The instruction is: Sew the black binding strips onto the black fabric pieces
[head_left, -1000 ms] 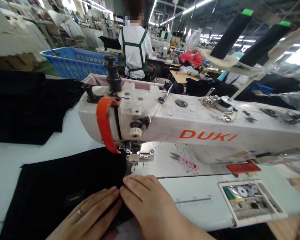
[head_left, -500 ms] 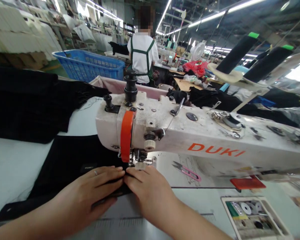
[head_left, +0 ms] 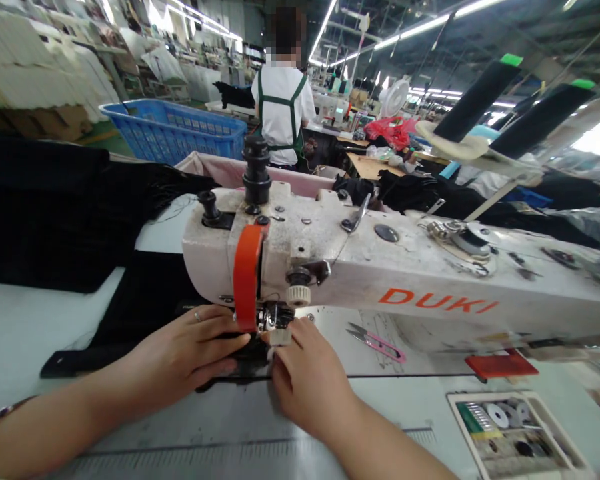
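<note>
A piece of black fabric [head_left: 145,287] lies on the sewing machine bed and runs under the presser foot area. My left hand [head_left: 190,350] rests on it with fingers stretched out flat, left of the needle; a ring shows on one finger. My right hand [head_left: 313,373] is at the right of the presser foot, its fingers bent and closed at the fabric's edge; the fingertips are partly hidden. The white sewing machine [head_left: 350,247] has an orange guard [head_left: 247,277] in front of its needle area. The needle itself is hidden.
Pink-handled thread snips [head_left: 380,343] lie right of my right hand. A bobbin tray [head_left: 517,433] is set into the table. More black fabric [head_left: 45,213] is piled at left. Behind stand a blue basket [head_left: 175,130] and a person [head_left: 283,100] facing away.
The black fabric has moved forward and right, toward the needle. My left hand went along with it. My right hand shifted slightly and its fingers are more bent.
</note>
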`<state>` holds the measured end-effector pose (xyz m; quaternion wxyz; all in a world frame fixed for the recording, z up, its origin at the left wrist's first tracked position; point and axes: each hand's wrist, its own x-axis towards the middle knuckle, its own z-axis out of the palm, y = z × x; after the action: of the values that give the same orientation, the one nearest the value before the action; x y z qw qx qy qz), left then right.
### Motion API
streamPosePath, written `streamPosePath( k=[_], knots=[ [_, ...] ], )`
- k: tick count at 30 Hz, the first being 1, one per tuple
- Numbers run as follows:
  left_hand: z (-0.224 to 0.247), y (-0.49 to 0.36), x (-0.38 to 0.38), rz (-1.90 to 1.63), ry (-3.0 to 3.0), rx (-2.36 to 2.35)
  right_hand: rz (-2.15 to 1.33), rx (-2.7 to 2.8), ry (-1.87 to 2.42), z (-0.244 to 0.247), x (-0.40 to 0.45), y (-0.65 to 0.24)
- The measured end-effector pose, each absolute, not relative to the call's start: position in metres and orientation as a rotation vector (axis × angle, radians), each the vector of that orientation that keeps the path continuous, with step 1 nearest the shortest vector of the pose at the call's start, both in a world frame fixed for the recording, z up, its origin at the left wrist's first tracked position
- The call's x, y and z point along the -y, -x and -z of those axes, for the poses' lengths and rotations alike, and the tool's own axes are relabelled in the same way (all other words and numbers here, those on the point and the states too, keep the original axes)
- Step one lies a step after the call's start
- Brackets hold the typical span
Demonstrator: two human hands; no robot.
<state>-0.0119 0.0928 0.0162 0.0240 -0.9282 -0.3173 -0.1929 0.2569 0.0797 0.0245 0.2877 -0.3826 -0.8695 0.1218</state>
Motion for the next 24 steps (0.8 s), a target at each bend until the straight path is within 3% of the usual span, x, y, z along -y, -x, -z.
streamPosePath(
  k=[9, 15, 24],
  knots=[
    [-0.016, -0.002, -0.077, 0.927, 2.838, 1.126, -0.055, 2.37, 1.233, -0.025, -0.092, -0.262],
    [-0.018, -0.023, -0.067, 1.069, 2.745, 1.274, -0.264, 2.345, 0.857, -0.018, -0.08, -0.257],
    [-0.016, -0.024, -0.075, 1.153, 2.794, 1.362, -0.284, 2.317, 0.87, -0.016, -0.08, -0.253]
  ],
)
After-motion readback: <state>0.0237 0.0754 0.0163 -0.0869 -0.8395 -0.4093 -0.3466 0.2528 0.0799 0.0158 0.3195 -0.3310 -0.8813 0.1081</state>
